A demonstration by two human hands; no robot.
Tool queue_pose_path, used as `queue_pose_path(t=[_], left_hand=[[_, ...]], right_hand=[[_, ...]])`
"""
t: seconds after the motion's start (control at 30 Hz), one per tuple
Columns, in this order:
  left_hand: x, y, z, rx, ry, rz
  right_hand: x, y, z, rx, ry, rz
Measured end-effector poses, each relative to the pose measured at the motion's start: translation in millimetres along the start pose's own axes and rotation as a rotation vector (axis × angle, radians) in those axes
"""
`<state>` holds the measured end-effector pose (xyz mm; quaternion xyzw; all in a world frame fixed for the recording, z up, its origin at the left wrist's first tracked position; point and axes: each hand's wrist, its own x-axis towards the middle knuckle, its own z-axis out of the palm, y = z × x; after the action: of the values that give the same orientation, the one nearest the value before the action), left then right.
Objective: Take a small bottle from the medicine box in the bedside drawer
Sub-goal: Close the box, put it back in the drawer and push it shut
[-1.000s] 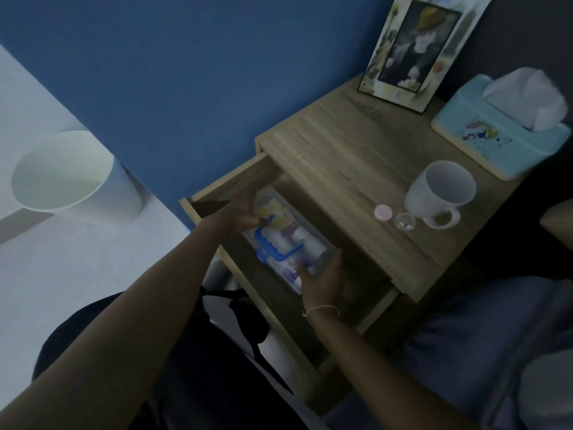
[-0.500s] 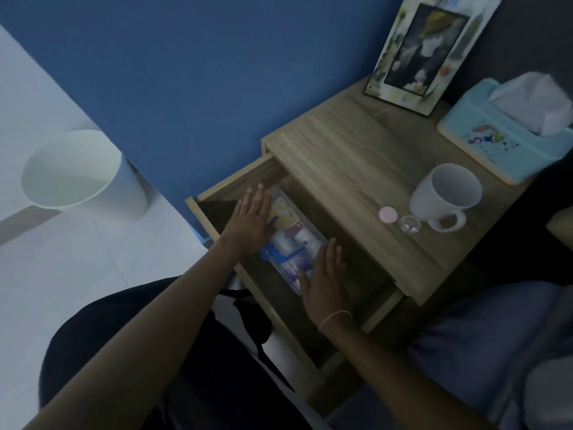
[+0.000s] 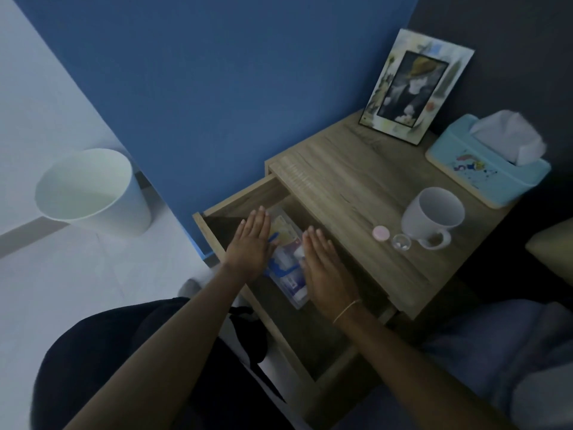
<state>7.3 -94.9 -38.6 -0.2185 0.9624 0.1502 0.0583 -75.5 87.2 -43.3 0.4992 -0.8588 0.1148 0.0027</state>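
Bare forearms, thin bracelet (image 3: 347, 311), seemingly gold

Medicine box (image 3: 286, 262) in drawer (image 3: 235, 201); mug (image 3: 432, 217) on nightstand (image 3: 350, 169).

The bedside drawer (image 3: 248, 193) stands pulled open, and a clear medicine box (image 3: 286, 259) lies inside it. Both hands are flat, fingers straight and together — the left hand (image 3: 251, 246) at the box's left side, the right hand (image 3: 325, 268) at its right side, neither closed on anything. On the table (image 3: 350, 181) stand a white mug (image 3: 434, 215), a tissue box (image 3: 486, 172) and a picture frame (image 3: 415, 88) — a white bin (image 3: 90, 193) sits on the floor.
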Motion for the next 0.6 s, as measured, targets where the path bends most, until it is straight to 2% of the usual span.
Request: queue_pose_path(t=[0.1, 0.2, 0.3, 0.43, 0.6], left_hand=[[-8, 3, -3, 0.031, 0.086, -0.021], [-14, 4, -4, 0.022, 0.073, -0.047], [-17, 2, 0, 0.038, 0.06, -0.058], [-17, -4, 2, 0.064, 0.091, -0.096], [-17, -16, 2, 0.087, 0.159, -0.156]], right_hand=[[39, 21, -22, 0.006, 0.059, 0.027], [65, 41, -28, -0.019, -0.05, 0.088], [78, 58, -26, -0.113, -0.104, 0.059], [85, 66, -18, -0.086, -0.155, 0.049], [87, 68, -11, 0.006, -0.093, 0.062]])
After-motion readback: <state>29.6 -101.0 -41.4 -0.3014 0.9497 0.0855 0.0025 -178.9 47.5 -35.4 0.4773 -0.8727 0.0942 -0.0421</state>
